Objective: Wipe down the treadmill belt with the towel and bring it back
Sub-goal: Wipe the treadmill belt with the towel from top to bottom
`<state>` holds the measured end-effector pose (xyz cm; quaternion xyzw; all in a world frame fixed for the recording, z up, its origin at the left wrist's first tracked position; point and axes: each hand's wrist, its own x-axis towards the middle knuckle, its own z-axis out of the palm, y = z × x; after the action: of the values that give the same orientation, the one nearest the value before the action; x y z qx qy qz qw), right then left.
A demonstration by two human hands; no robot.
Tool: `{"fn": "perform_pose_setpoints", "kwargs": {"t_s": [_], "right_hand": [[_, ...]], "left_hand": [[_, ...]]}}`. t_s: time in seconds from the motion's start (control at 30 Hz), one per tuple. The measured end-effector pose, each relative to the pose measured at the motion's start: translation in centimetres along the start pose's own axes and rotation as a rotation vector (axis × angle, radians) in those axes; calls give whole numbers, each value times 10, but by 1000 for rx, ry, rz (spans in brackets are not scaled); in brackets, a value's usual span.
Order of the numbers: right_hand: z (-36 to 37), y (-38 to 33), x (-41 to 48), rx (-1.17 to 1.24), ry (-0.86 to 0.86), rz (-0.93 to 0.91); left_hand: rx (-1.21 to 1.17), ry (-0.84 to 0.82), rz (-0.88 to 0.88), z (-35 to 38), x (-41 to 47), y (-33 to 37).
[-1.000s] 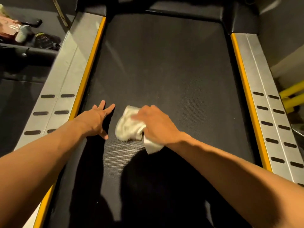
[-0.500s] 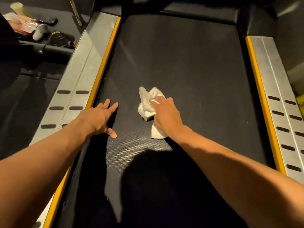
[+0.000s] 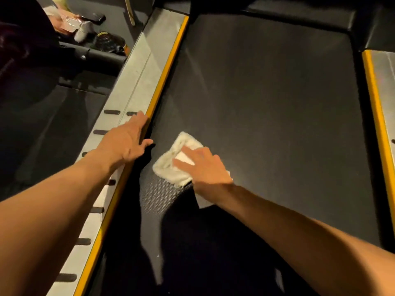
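A white towel (image 3: 171, 165) lies bunched on the black treadmill belt (image 3: 267, 107), left of the belt's middle. My right hand (image 3: 203, 167) presses down on it with fingers spread over the cloth; part of the towel sticks out under my wrist. My left hand (image 3: 126, 142) rests flat on the left side rail (image 3: 136, 82), fingers apart along the yellow edge strip, holding nothing.
The silver rail with dark slots and a yellow strip runs along the belt's left side; a matching right rail (image 3: 382, 86) lies at the far right. The black motor cover (image 3: 299, 13) closes the belt's far end. Bottles and clutter (image 3: 85, 28) sit on the floor at upper left.
My right hand has slid the towel leftward and slightly nearer on the belt. My left hand has shifted from the belt's edge onto the left rail. The view has turned left.
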<state>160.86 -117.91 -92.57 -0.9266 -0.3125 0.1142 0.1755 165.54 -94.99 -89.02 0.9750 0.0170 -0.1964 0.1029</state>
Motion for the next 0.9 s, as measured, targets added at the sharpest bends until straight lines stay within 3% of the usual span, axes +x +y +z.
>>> {"fn": "perform_pose_setpoints", "kwargs": {"t_s": [0.1, 0.23, 0.3, 0.37, 0.43, 0.5, 0.57, 0.63, 0.7, 0.77, 0.8, 0.9], "right_hand": [[-5, -15, -3, 139, -91, -86], [-31, 24, 49, -40, 106, 149], [-23, 23, 52, -133, 47, 184], [-2, 5, 34, -100, -132, 49], [9, -20, 7, 60, -213, -281], [-2, -21, 4, 227, -199, -353], [-11, 0, 28, 131, -45, -257], [-12, 16, 51, 33, 57, -24], [2, 12, 52, 129, 101, 196], [12, -17, 26, 182, -81, 89], [17, -32, 11, 214, -129, -96], [15, -33, 0, 230, -103, -199]], "left_hand": [[1, -33, -17, -4, -1, 1], [-5, -12, -4, -1, -1, -1], [2, 3, 14, -1, 1, -4], [15, 8, 23, -4, 2, -9], [4, -6, 9, -6, 4, -14], [16, -11, 13, -4, 6, -15], [32, -1, 19, -2, 7, -15], [46, 2, 9, -1, 8, -15], [29, 0, 14, 0, 9, -15], [13, 1, 23, 0, 9, -17], [5, -3, 16, 0, 9, -19], [10, -16, -1, -1, 8, -16]]}}
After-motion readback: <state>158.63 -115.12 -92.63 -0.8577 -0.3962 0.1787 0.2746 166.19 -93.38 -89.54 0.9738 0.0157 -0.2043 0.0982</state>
